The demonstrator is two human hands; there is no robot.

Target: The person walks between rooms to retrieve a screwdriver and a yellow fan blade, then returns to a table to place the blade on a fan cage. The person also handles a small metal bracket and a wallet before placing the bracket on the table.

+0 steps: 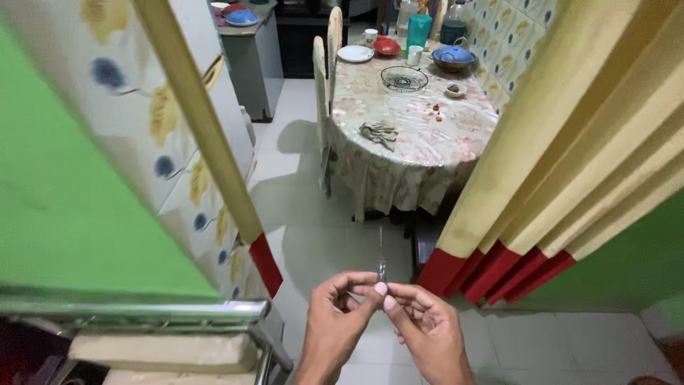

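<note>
- A thin needle-like rod (381, 251) is held upright between the fingertips of both hands at the bottom centre of the frame, above the pale tiled floor (313, 235).
- The grip of the left hand (338, 321) is closed to a pinch, thumb and forefinger meeting at the rod's lower end.
- The grip of the right hand (427, 328) is likewise closed to a pinch, its fingertips touching those of the left at the same point; the rod's shaft rises free above both grips.
- A round desk (420, 150) draped in a floral cloth is seen well beyond the hands, pushed against a tiled wall.
- A wire basket (404, 78) stands near the desk's middle; its contents cannot be made out.
- A small bowl (455, 90) holding something dark is set just beside the basket.
- A blue-lidded bowl (453, 57), a red bowl (387, 46), a white plate (355, 53), a white cup (415, 54) and a teal jug (419, 30) are grouped at the desk's far edge.
- A small dark tangle (380, 133) lies on the cloth nearer the hands.
- A yellow curtain (570, 164) with a red hem hangs at right; a floral curtain (171, 128) frames the left.
</note>
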